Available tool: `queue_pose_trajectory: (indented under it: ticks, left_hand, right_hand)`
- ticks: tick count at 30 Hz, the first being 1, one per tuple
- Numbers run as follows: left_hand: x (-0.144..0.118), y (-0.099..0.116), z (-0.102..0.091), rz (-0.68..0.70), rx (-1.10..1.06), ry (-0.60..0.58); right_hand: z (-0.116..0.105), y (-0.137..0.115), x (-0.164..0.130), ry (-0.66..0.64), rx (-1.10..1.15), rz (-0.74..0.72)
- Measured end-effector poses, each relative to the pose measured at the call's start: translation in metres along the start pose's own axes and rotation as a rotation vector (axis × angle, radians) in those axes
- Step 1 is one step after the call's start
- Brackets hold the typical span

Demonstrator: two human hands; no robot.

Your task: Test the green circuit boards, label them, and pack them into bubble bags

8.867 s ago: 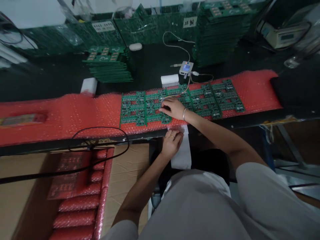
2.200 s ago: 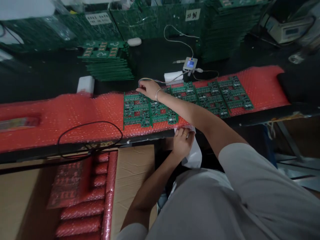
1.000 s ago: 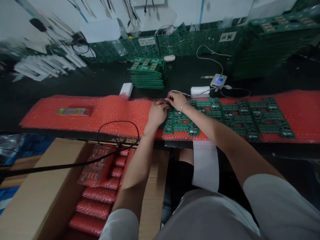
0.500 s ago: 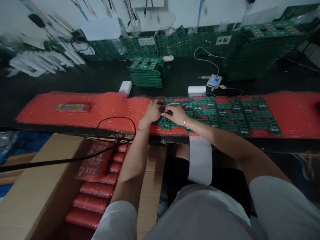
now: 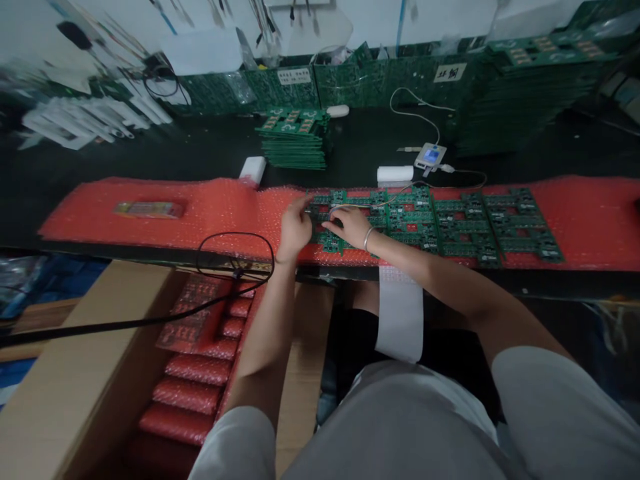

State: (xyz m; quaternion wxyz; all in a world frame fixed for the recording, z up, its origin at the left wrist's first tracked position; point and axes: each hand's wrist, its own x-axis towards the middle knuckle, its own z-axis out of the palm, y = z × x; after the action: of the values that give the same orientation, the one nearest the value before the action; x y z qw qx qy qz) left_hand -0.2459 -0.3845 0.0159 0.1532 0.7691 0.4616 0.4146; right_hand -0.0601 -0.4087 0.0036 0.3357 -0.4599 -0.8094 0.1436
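Several green circuit board panels (image 5: pixel 450 220) lie in a row on a long red bubble-wrap sheet (image 5: pixel 200 213). My right hand (image 5: pixel 353 228) rests on the leftmost panel (image 5: pixel 345 217), its fingers closed on a thin probe whose grey cable (image 5: pixel 395 195) runs back to a small tester with a blue screen (image 5: pixel 431 157). My left hand (image 5: pixel 294 227) sits at that panel's left edge, fingers spread and touching the edge and the wrap. The probe tip is hidden under my fingers.
A white paper strip (image 5: pixel 400 320) hangs off the bench edge. A cardboard box (image 5: pixel 75 387) at lower left holds red bubble-wrapped rolls (image 5: pixel 190 370). A black cable loop (image 5: pixel 235 257) lies over the bench edge. Stacks of green boards (image 5: pixel 295 140) and white blocks (image 5: pixel 253 170) stand behind.
My left hand left the bench's front edge and came up to the leftmost panel. My right hand drew back from the panel's far edge toward its middle. The view shifted left.
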Motion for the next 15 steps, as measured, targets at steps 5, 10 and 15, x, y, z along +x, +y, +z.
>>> queue_pose_trajectory:
  ticks: [5,10,15]
  left_hand:
    - [-0.043,0.041,-0.011,0.027,0.075,0.282]
    - [-0.107,0.095,0.011,0.195,-0.021,0.088]
    - [-0.142,0.109,0.057,0.329,-0.103,-0.186]
  right_hand:
    - [0.0,-0.001,0.0,-0.043,-0.052,-0.026]
    - [0.001,0.001,0.002,-0.055,-0.03,0.008]
    - [0.001,0.004,0.003,-0.073,-0.026,0.026]
